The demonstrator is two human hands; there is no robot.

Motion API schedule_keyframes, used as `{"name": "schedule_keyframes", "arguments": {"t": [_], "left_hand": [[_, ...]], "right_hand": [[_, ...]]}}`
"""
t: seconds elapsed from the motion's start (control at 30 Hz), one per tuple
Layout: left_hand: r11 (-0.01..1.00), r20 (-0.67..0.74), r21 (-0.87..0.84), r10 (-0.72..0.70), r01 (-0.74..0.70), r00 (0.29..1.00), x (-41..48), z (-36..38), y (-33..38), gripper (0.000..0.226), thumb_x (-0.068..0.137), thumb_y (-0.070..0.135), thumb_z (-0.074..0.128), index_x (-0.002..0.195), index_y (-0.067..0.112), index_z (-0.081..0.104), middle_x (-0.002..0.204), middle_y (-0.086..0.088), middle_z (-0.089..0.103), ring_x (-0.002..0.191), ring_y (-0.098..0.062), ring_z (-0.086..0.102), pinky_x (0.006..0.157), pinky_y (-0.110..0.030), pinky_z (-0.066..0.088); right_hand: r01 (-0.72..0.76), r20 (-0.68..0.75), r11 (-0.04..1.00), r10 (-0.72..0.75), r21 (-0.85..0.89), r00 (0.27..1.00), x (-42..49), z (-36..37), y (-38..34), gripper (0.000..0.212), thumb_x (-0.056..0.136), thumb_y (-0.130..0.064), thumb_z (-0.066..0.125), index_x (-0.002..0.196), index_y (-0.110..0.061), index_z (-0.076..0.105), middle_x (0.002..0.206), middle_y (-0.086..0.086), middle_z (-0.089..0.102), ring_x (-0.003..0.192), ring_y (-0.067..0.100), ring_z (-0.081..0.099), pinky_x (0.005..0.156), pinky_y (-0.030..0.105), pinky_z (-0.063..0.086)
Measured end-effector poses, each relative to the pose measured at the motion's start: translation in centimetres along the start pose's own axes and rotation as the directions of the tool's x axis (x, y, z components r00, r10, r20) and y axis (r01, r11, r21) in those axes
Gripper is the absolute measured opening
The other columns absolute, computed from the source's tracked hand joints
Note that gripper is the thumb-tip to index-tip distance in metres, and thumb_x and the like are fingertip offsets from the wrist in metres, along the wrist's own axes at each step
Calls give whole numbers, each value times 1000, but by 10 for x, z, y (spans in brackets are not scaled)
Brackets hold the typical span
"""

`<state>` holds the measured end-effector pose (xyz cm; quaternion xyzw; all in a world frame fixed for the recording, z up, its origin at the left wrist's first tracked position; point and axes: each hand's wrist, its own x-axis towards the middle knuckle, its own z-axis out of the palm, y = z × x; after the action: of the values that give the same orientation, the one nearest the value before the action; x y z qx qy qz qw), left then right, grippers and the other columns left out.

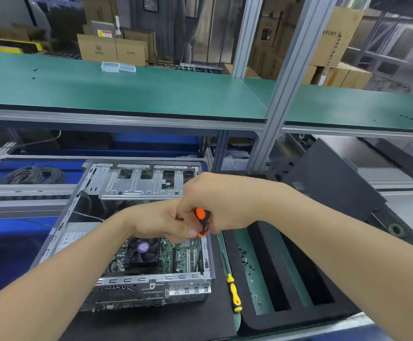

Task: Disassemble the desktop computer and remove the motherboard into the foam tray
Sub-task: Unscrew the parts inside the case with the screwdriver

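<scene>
The computer case is bare stamped sheet metal, silvery and dull. The motherboard is green circuit board. The orange screwdriver has a smooth orange-and-black plastic handle. The yellow screwdriver has a glossy plastic one. The foam tray is matt black foam. The tabletop carries a matt black mat, the shelf is matt green, and the boxes are brown cardboard.

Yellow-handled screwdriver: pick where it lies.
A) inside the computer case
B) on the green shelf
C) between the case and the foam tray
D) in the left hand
C: the yellow-handled screwdriver lies flat between the computer case and the foam tray.
</scene>
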<state>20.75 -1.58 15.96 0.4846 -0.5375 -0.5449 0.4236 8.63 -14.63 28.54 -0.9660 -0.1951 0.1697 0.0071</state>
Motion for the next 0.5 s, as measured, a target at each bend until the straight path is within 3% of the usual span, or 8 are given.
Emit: {"name": "schedule_keyframes", "arguments": {"t": [0.1,0.17,0.2,0.23,0.3,0.37,0.5], "left_hand": [[1000,-120,-8,-20,20,993,-2,5,-3,23,98,17,68,77,23,62,63,8,35,57,-15,22,55,-26,21],[997,-204,54,-41,53,978,-4,5,-5,30,88,20,76,73,6,54,61,-10,33,58,-16,26,58,-23,28],[996,-223,64,-44,60,974,-5,6,-5,28,86,16,78,81,-2,58,65,-19,39,61,-17,33,61,-24,33],[996,-242,63,-48,65,969,-6,7,-5,27,84,13,80,93,-5,62,71,-23,48,64,-21,39,65,-28,38],[995,-317,54,-65,87,946,-6,9,-8,47,78,17,85,103,-12,57,75,-27,49,69,-33,40,72,-37,36],[994,-382,71,-49,82,923,-3,13,-13,64,75,24,88,108,-17,52,82,-31,50,81,-34,39,80,-43,31],[995,-386,94,49,-13,921,1,23,-15,43,78,23,88,110,4,68,93,-40,58,86,-40,47,84,-46,34]], "right_hand": [[32,-56,999,-29,39,998,-4,-1,0,20,81,-20,77,99,-23,69,95,-4,60,88,10,51,73,29,47],[-30,-173,998,39,58,984,-5,2,-4,24,90,-44,68,98,-21,66,87,-6,61,82,8,51,68,28,48],[-102,-234,994,111,50,966,-4,4,-7,34,92,-53,62,93,-20,63,79,-6,58,75,12,53,60,32,46],[-194,-284,981,194,29,939,-2,7,-11,43,94,-61,57,86,-19,58,72,-5,51,66,15,50,51,31,39],[-365,-333,930,354,30,874,1,11,-19,58,94,-72,49,69,-19,44,66,-2,40,54,14,40,46,27,27],[-451,-321,887,457,97,829,5,13,-26,62,94,-74,47,65,-21,35,64,0,40,50,14,40,45,26,28],[-446,-184,883,467,144,865,12,8,-26,40,99,-43,57,73,-15,45,64,3,53,37,16,53,39,25,42]]}}
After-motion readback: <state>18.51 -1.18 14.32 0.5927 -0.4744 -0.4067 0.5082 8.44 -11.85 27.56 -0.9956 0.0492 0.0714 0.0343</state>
